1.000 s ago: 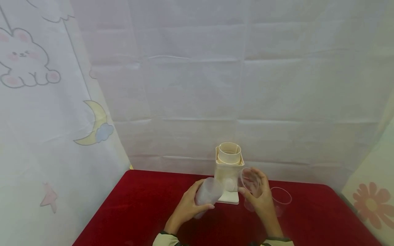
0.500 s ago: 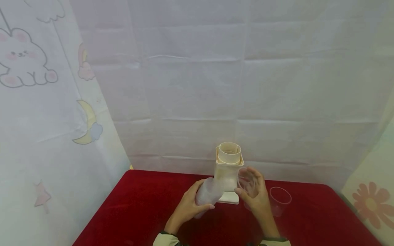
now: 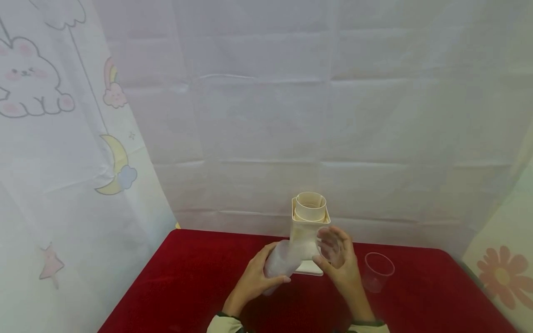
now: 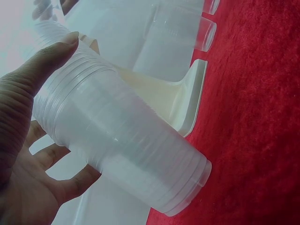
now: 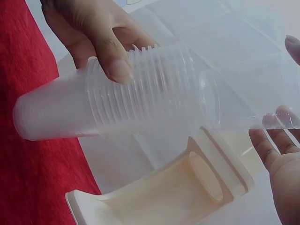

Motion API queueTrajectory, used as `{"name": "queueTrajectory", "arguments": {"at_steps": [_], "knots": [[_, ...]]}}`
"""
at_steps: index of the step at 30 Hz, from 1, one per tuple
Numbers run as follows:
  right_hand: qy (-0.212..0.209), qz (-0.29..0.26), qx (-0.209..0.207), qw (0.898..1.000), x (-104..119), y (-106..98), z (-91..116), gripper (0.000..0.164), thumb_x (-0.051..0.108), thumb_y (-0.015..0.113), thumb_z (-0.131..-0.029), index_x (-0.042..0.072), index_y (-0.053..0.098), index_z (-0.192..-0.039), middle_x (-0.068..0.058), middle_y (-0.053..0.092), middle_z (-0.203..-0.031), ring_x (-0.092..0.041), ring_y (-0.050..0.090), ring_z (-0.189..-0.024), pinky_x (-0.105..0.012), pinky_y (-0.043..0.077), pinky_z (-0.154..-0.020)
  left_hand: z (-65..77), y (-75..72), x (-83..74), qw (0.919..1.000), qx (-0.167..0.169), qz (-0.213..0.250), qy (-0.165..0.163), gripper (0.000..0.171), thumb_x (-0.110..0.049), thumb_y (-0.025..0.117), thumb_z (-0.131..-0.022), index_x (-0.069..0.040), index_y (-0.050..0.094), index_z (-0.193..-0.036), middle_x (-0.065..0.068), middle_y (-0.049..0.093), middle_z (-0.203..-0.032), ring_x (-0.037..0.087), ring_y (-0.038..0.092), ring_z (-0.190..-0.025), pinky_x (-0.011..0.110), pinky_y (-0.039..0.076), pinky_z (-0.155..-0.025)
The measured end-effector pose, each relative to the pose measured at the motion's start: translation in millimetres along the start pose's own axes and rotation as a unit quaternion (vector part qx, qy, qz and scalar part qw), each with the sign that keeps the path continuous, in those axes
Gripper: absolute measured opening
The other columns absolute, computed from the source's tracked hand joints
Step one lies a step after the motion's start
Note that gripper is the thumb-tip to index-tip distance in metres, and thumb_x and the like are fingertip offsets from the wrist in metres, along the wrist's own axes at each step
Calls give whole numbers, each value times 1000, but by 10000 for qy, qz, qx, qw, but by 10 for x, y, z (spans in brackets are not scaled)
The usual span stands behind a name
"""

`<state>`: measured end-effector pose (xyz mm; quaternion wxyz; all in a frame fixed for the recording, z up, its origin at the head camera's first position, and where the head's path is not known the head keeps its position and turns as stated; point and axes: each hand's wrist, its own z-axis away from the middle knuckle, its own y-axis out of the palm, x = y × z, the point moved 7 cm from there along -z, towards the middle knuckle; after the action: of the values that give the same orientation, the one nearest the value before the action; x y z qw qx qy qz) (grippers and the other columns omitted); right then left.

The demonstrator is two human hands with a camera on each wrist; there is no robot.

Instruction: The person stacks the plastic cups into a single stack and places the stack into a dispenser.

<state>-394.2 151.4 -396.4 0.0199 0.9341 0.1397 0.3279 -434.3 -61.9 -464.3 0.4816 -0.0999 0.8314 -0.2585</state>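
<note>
My left hand [image 3: 253,278] grips a tilted stack of nested clear plastic cups [image 4: 126,131], thumb over the ribbed rims and fingers spread beneath. In the right wrist view the stack's open end faces a single clear plastic cup [image 5: 248,91], whose base is right at the topmost rim. My right hand [image 3: 346,273] holds that single cup between thumb and fingers, its mouth tipped toward the left in the head view. Behind both hands stands a cream cup dispenser [image 3: 303,233] with a round collar on top. Another clear cup [image 3: 376,277] stands upright to the right of my right hand.
A red cloth covers the table [image 3: 187,277]. Close behind the dispenser hangs a pale creased sheet [image 3: 258,138], and patterned sheets [image 3: 54,185] flank the table's sides.
My right hand has moved slightly left with the single cup, toward the stack. The left hand and its stack stay in place; the dispenser and standing cup have not moved.
</note>
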Motion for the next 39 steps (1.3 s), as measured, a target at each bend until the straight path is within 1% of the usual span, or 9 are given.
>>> {"name": "queueTrajectory", "arguments": {"at_steps": [4, 10, 13, 16, 21, 26, 31, 34, 39], "knots": [[-70, -53, 76, 9999, -7, 52, 6, 74, -28, 61, -79, -17, 22, -142, -11, 53, -136, -18, 53, -125, -28, 44, -104, 16, -1, -5, 10000, -3, -38, 48, 83, -49, 83, -78, -33, 40, -147, -7, 54, -137, 17, 56, -113, 45, 51, -91], [-184, -243, 333, 9990, -30, 128, 14, 74, -20, 66, -84, -17, 20, -142, -12, 49, -138, -19, 51, -128, -33, 43, -106, 27, 4, -4, 10000, -12, -78, 47, 85, -50, 84, -77, -35, 39, -148, -9, 53, -138, 16, 56, -114, 45, 50, -93], [-187, -313, 436, 9984, -46, 158, 10, 74, -19, 66, -84, -20, 18, -140, -13, 48, -138, -21, 50, -129, -35, 43, -106, 23, 3, -10, 10000, -4, -53, 66, 85, -49, 84, -77, -35, 39, -148, -9, 53, -139, 16, 56, -114, 45, 50, -93], [-203, -273, 486, 9982, -51, 186, 10, 74, -21, 66, -83, -21, 17, -139, -15, 48, -138, -22, 50, -130, -36, 43, -106, 19, 1, -21, 9999, 11, -49, 117, 84, -47, 83, -78, -34, 39, -148, -8, 53, -139, 17, 55, -114, 46, 50, -92], [-96, 73, 480, 9988, -66, 249, 17, 75, -23, 65, -82, -18, 20, -141, -13, 48, -138, -21, 49, -130, -34, 43, -106, 24, -13, -23, 9999, 39, -26, 123, 84, -47, 83, -79, -33, 38, -149, -8, 53, -139, 17, 55, -114, 46, 50, -93], [-92, 413, 435, 9982, -73, 302, 28, 76, -26, 64, -79, -16, 24, -143, -22, 46, -136, -21, 49, -129, -31, 44, -105, 38, -12, -9, 10000, 40, -24, 58, 84, -48, 83, -78, -36, 38, -148, -9, 53, -139, 17, 55, -115, 46, 51, -92], [-63, 763, 363, 9964, -94, 314, 41, 80, -25, 67, -77, -12, 27, -145, -30, 44, -135, -20, 48, -130, -28, 44, -104, 50, -2, -1, 10000, 39, -59, 34, 84, -49, 82, -78, -37, 37, -148, -9, 52, -140, 17, 56, -115, 45, 51, -92], [-47, 923, 346, 9951, -107, 316, 45, 81, -24, 68, -77, -10, 28, -145, -32, 44, -135, -20, 47, -130, -28, 43, -104, 52, -3, -3, 10000, 37, -64, 62, 83, -49, 82, -79, -37, 37, -148, -9, 52, -140, 17, 56, -115, 45, 51, -92], [-27, 1070, 349, 9936, -123, 324, 49, 80, -24, 69, -76, -13, 27, -144, -33, 45, -134, -20, 48, -129, -25, 43, -104, 52, -7, -11, 9999, 64, -64, 87, 83, -48, 82, -79, -35, 38, -148, -8, 52, -140, 18, 56, -115, 45, 51, -92]]}}
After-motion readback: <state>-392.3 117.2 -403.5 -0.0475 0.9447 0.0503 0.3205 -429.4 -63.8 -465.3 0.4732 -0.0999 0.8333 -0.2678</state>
